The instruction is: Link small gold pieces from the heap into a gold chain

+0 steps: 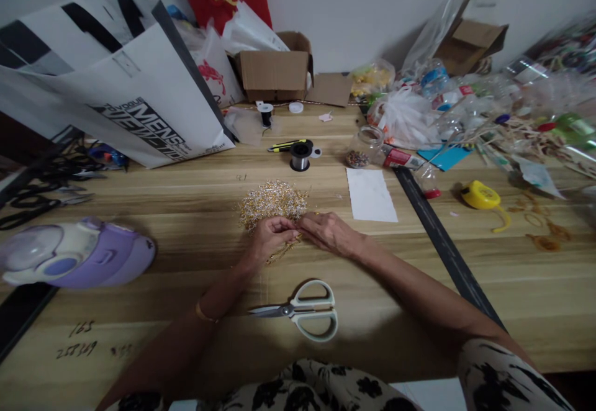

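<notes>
A tangled heap of gold and silver beaded strands (272, 202) lies on the wooden table just beyond my hands. My left hand (272, 237) is closed in a pinch at its near edge, with a gold beaded strand (283, 252) trailing below the fingertips. Close against it, the fingers of my right hand (329, 232) are pressed together, palm down, and meet the left fingertips. What the right fingers grip is too small and hidden to make out. Nearer my body, scissors with pale handles (316, 330) lie flat, blades pointing left.
Behind the heap stand a wire spool (300, 155) and a yellow-black cutter (282, 146). White paper (371, 195), a jar of beads (364, 147) and a yellow tape measure (479, 195) are to the right. A purple-white bottle (100, 252) lies left, below a large paper bag (135, 88).
</notes>
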A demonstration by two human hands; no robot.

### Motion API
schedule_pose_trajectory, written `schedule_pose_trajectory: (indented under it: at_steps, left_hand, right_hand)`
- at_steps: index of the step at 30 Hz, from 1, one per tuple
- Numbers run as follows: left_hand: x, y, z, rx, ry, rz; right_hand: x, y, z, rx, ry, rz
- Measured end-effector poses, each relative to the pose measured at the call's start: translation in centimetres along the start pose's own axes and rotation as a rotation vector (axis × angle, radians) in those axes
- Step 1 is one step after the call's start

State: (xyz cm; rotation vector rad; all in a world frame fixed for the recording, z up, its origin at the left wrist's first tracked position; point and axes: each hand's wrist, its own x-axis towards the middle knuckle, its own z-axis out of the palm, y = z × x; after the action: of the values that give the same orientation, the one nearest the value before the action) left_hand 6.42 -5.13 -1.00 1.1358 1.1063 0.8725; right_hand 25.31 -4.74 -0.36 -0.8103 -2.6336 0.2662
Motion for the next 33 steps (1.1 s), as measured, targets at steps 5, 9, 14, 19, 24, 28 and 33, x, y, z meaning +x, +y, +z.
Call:
schedule_pose_trajectory:
  at_steps: [5,9,14,19,24,28,33]
  left_hand:
    - [-0.11,-0.09,0.08,0.018,0.014,-0.022]
    - [0.0,-0.45,0.1,0.013,-0.005,-0.007]
    - [0.09,-0.53,0.12,0.005,-0.022,0.014]
    - [-0.13,-0.09,0.21,-0.015,-0.007,0.006]
    - [-0.18,-0.2,0.17,-0.027,0.013,0.01]
    - [-0.13,-0.31,0.25,-0.054,0.043,0.018]
    - [-0.2,-0.07,0.38,-0.032,0.039,0.028]
  right_hand:
    - [-0.06,-0.17,-0.07,-0.056,-0.004,-0.024]
    - [-0.1,-0.23,-0.06,-0.098,-0.024,-0.035]
    - [0.02,-0.48,0.07,0.036,-0.001,0.02]
    - [0.4,-0.77,-0.1,0.396,0.087,0.198]
    - [0.65,-0.49,-0.2,0.645,0.092,0.349]
    - [0.57,-0.12,0.02,0.736,0.086,0.401]
    - [0.48,0.07,0.3,0.767,0.071,0.407]
